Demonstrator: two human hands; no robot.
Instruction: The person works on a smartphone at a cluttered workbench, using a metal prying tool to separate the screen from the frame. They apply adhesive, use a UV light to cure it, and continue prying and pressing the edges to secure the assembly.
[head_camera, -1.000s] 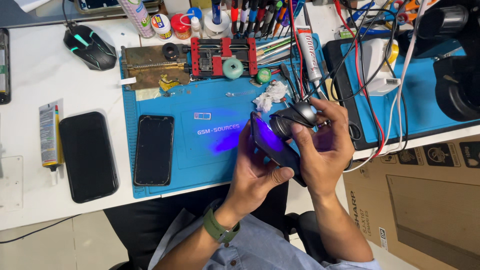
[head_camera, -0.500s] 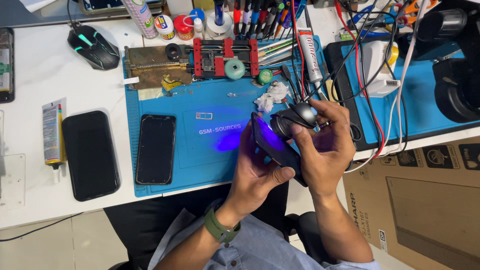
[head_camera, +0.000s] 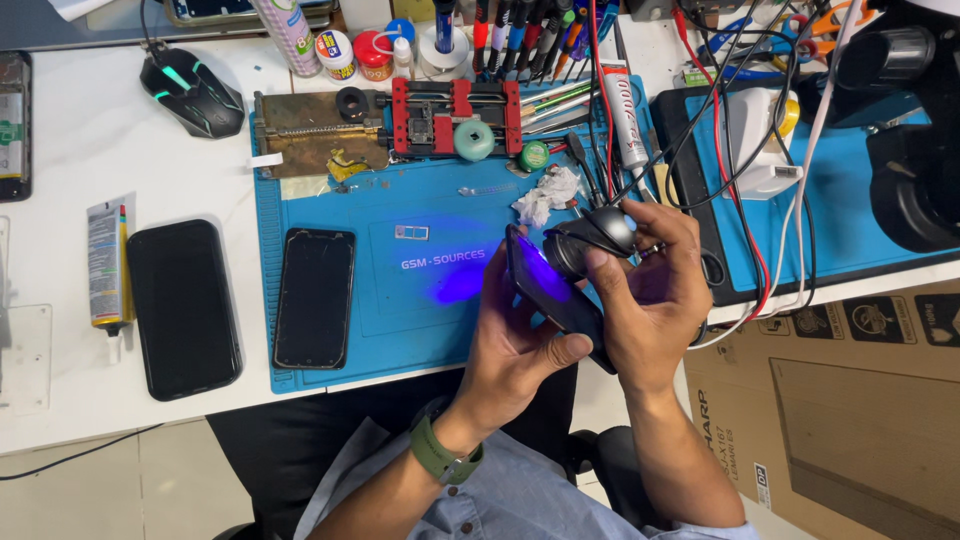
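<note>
Head view: the left hand is cupping a dark phone from below, its grip closed around the lower edge with the thumb lying across the near end. The phone is tilted and raised off the bench, over the front right corner of the blue mat. The right hand is closed around a small black lamp, whose head is sitting just beside the phone's upper face and throwing violet light onto it; a violet patch is also falling on the mat beside the phone. A cable is looping around the right wrist toward the right edge of the bench.

As a judgement, the lighting goes well if the lamp is staying close and square to the lit part, with the phone kept level and steady and fingers off the glowing face.

Two more dark phones are lying face up toward the front left, near a glue tube.
</note>
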